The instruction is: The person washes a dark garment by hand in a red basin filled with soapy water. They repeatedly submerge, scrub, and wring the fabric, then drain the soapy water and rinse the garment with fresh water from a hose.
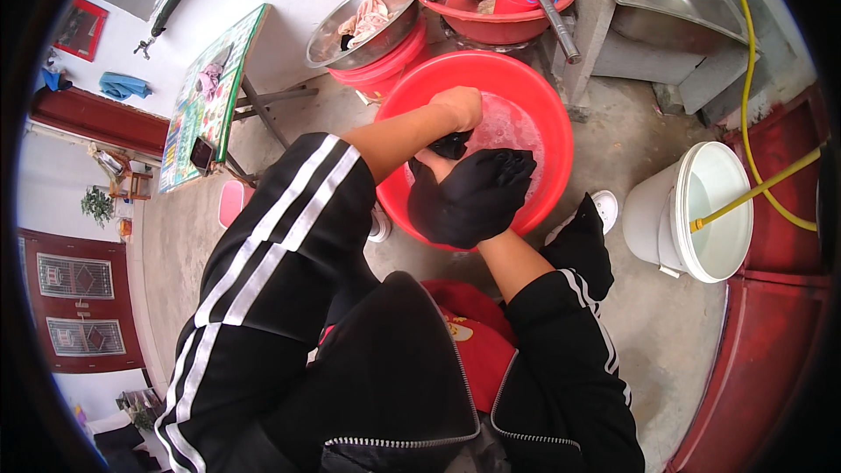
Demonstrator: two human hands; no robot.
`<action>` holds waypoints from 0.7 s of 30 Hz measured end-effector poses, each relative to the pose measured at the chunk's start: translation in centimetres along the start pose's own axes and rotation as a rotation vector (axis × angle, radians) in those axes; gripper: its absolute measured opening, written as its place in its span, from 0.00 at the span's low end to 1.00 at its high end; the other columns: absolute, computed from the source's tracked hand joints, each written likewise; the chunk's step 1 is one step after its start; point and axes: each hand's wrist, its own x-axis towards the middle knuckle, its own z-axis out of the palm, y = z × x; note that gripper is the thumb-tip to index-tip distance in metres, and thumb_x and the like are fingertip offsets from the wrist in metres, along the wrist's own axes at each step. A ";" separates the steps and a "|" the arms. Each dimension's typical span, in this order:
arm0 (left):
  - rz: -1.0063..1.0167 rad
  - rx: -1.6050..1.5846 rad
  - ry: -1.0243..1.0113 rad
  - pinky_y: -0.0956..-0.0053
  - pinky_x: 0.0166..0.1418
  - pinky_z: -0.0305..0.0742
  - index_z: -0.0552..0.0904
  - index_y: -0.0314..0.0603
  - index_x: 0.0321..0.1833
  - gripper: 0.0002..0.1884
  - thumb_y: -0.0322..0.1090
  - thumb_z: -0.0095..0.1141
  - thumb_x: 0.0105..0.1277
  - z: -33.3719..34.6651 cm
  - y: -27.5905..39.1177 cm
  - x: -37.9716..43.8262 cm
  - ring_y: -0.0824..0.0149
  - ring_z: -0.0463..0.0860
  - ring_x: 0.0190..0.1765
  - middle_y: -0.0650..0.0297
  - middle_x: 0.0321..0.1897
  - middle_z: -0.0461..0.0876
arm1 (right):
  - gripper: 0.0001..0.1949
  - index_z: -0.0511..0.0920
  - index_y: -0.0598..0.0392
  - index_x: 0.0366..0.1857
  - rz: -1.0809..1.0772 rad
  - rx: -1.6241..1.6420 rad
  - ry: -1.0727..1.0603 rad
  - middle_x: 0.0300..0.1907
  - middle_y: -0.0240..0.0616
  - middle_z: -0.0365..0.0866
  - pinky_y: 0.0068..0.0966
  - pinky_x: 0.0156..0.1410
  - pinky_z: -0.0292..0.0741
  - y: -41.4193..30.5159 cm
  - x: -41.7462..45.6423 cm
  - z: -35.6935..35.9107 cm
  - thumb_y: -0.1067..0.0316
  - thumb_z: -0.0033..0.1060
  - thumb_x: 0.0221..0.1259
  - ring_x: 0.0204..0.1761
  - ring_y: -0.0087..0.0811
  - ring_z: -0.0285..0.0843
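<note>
A red plastic basin (555,125) stands on the floor before me with sudsy water (509,121) in it. Over it, a wet black cloth (473,194) is bunched up and draped around my right hand (439,164). Only a little skin of that hand shows past the cloth; the rest of it is covered. My left hand (463,108) is a fist at the far end of the cloth, gripping a dark fold. Both hands are above the basin, close to each other.
Right of the basin, a white bucket (650,210) holds water and the end of a yellow hose (755,194). Behind stand a steel bowl (322,39) with cloths, another red basin (453,23) with a ladle (552,13) across it, and a steel sink (677,6). A folding table (210,98) leans left.
</note>
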 end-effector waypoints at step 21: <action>-0.012 0.007 -0.007 0.59 0.53 0.77 0.85 0.34 0.43 0.14 0.29 0.49 0.58 -1.5 1.9 -2.9 0.48 0.83 0.51 0.45 0.44 0.83 | 0.19 0.77 0.55 0.54 -0.074 -0.233 -0.126 0.52 0.33 0.79 0.24 0.62 0.65 -3.2 -3.3 -0.2 0.58 0.61 0.62 0.56 0.26 0.72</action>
